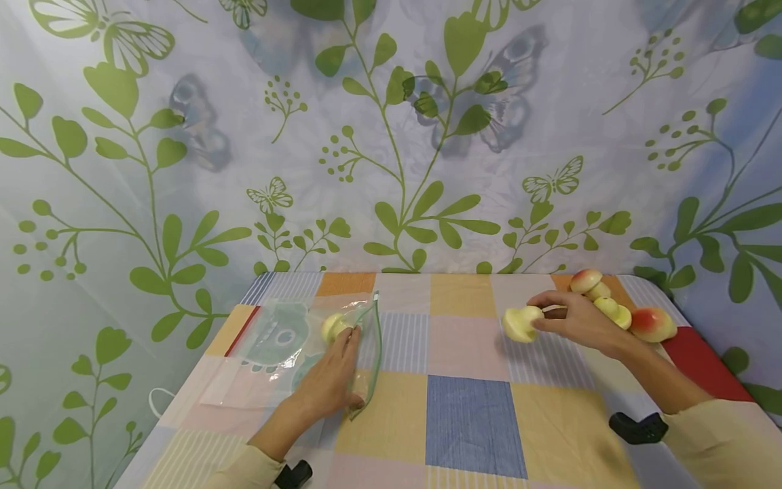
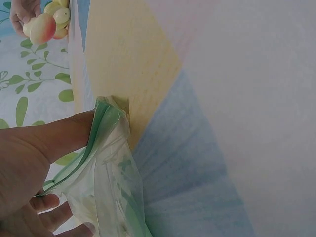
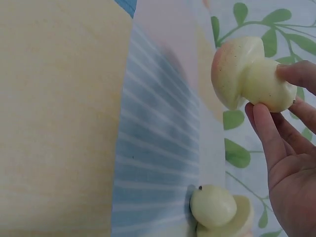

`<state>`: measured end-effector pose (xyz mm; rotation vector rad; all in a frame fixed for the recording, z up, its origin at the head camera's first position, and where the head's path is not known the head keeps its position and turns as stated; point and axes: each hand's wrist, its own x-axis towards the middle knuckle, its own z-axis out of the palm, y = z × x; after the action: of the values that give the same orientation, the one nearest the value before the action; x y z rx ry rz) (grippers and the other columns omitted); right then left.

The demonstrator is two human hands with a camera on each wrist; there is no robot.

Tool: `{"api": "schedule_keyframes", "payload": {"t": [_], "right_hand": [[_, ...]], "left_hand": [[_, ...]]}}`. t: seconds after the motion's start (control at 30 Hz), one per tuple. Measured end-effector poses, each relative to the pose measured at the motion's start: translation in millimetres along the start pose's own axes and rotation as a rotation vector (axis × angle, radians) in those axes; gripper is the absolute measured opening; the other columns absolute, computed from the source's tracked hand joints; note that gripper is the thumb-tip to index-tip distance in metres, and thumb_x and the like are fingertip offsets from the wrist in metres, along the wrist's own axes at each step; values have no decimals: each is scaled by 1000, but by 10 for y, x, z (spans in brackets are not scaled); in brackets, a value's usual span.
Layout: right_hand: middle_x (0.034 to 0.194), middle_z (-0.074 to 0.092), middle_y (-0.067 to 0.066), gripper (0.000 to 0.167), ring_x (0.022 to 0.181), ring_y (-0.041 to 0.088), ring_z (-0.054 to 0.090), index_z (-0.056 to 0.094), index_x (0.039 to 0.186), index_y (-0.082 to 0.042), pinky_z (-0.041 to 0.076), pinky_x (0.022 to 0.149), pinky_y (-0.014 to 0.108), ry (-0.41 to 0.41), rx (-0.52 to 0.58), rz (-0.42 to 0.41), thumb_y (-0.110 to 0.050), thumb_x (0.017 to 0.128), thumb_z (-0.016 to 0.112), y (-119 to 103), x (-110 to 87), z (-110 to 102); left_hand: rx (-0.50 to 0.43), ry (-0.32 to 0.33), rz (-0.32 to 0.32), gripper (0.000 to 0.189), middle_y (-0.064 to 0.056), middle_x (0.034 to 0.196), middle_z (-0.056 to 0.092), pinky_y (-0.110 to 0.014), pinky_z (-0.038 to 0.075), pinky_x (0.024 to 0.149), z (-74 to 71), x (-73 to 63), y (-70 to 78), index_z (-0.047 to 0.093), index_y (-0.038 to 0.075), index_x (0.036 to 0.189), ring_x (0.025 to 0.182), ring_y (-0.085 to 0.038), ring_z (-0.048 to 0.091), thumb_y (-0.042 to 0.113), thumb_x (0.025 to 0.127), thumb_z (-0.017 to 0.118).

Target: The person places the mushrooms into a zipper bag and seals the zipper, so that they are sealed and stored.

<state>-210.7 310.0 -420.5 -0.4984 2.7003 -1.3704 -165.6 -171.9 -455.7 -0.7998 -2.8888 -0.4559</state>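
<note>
My left hand (image 1: pixel 326 377) grips the mouth of a clear zip bag (image 1: pixel 275 339) with a green seal and a printed creature. In the left wrist view one digit reaches inside the green rim (image 2: pixel 101 121), with other fingers curled outside the plastic. A pale yellow toy mushroom (image 1: pixel 332 327) shows through the bag near its opening. To the right, above the cloth, my right hand (image 1: pixel 577 319) pinches another toy mushroom (image 1: pixel 519 324) by its rounded stem. Its cap (image 3: pixel 232 69), faintly pink, points away from the fingers.
Behind the right hand, several more toy mushrooms (image 1: pixel 654 324), some with red-tinted caps, lie at the table's back right. A patchwork cloth (image 1: pixel 476 424) covers the table. A leaf-and-butterfly curtain (image 1: pixel 391 136) hangs along the back edge. A white cord loop (image 1: pixel 160 401) lies at the left edge.
</note>
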Motion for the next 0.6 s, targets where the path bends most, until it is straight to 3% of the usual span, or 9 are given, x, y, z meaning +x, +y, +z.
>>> {"api": "schedule_keyframes", "payload": {"t": [0.6], "right_hand": [[126,63,18,39,113,35,67,66,126,1,58,83,32,-50,91,-20,-19,95,77,-111,272,376]], "left_hand": [[5,-3,13,128,-31,155,32,-47,42,110,-4,-4,-15,23,-13,157,142,-42,38,19,61,102]]}}
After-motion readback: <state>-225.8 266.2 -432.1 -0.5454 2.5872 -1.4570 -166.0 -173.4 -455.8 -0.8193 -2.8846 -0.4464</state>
